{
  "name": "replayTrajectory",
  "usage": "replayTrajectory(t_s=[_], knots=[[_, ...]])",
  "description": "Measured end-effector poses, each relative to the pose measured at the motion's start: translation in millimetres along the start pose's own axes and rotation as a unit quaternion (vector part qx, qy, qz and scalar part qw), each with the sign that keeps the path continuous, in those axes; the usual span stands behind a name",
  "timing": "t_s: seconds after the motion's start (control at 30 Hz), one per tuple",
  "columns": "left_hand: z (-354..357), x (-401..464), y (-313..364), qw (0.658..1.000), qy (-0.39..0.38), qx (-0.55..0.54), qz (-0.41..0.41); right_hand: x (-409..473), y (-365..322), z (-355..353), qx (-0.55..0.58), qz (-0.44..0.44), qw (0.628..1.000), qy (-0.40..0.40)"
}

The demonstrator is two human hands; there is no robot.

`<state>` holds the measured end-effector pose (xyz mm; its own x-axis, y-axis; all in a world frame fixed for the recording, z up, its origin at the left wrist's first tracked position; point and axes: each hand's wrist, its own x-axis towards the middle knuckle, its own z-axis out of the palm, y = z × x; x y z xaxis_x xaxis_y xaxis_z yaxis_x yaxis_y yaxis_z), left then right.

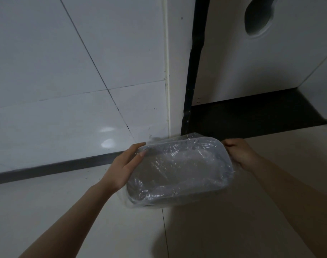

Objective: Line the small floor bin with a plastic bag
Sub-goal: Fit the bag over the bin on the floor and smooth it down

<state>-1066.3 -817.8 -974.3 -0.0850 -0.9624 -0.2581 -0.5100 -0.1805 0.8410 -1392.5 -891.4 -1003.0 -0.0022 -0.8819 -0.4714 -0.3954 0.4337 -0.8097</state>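
Note:
A small grey oblong floor bin (226, 165) stands on the tiled floor, seen from above. A clear plastic bag (174, 164) lies inside it, and its edge is folded over the rim all round, hanging loose at the near left corner. My left hand (124, 163) holds the bin's left end with the thumb over the bag-covered rim. My right hand (238, 153) grips the right end, its fingers partly hidden behind the bag.
A white tiled wall (65, 71) with a dark skirting strip (56, 167) runs on the left. A white cabinet door (261, 62) with an oval cut-out stands behind the bin, above a dark recess (252, 116). Pale floor tiles (233, 229) lie in front.

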Motion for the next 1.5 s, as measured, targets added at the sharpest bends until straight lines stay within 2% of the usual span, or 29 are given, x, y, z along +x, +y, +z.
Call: replayTrajectory(t_s=[0.27, 0.43, 0.5, 0.57, 0.63, 0.73, 0.8, 0.87, 0.97, 1.03, 1.17, 1.27, 1.37, 1.43, 1.5], knots=[[-1, -1, -1, 1.000, 0.004, 0.017, -0.005, -11, -5, 0, 0.058, -0.045, 0.997, 0.033], [-5, -4, 0, 1.000, 0.004, 0.020, -0.001, -26, -38, -10, -0.076, -0.155, 0.982, 0.073], [-6, -6, 1, 1.000, 0.014, 0.021, 0.011, -40, -51, -4, -0.129, -0.217, 0.967, 0.040], [-7, -9, 3, 0.999, 0.029, 0.031, 0.029, -52, -56, 5, -0.220, -0.283, 0.934, -0.009], [-9, -14, 6, 0.992, 0.050, 0.089, 0.080, -59, -58, 14, -0.293, -0.335, 0.895, -0.035], [-9, -18, 10, 0.955, 0.053, 0.225, 0.188, -61, -57, 26, -0.333, -0.374, 0.865, -0.046], [-5, -18, 12, 0.929, 0.019, 0.300, 0.217, -59, -53, 30, -0.372, -0.369, 0.849, -0.064], [-2, -16, 9, 0.915, -0.006, 0.347, 0.207, -56, -46, 31, -0.416, -0.355, 0.834, -0.073], [-1, -13, 1, 0.903, -0.001, 0.389, 0.183, -50, -39, 29, -0.463, -0.322, 0.823, -0.061], [-2, -13, -3, 0.894, 0.005, 0.417, 0.162, -47, -35, 25, -0.474, -0.288, 0.831, -0.049], [-2, -14, -8, 0.899, 0.007, 0.429, 0.092, -43, -33, 21, -0.429, -0.203, 0.880, -0.018], [-1, -13, -5, 0.904, 0.010, 0.424, 0.054, -43, -34, 26, -0.446, -0.169, 0.879, 0.014], [-2, -15, 3, 0.912, 0.000, 0.408, 0.034, -45, -40, 25, -0.455, -0.138, 0.880, -0.004], [-4, -20, 6, 0.926, 0.009, 0.371, 0.072, -54, -47, 20, -0.450, -0.159, 0.878, -0.026], [-8, -29, 10, 0.929, 0.067, 0.319, 0.173, -67, -54, 15, -0.425, -0.276, 0.862, -0.011]])
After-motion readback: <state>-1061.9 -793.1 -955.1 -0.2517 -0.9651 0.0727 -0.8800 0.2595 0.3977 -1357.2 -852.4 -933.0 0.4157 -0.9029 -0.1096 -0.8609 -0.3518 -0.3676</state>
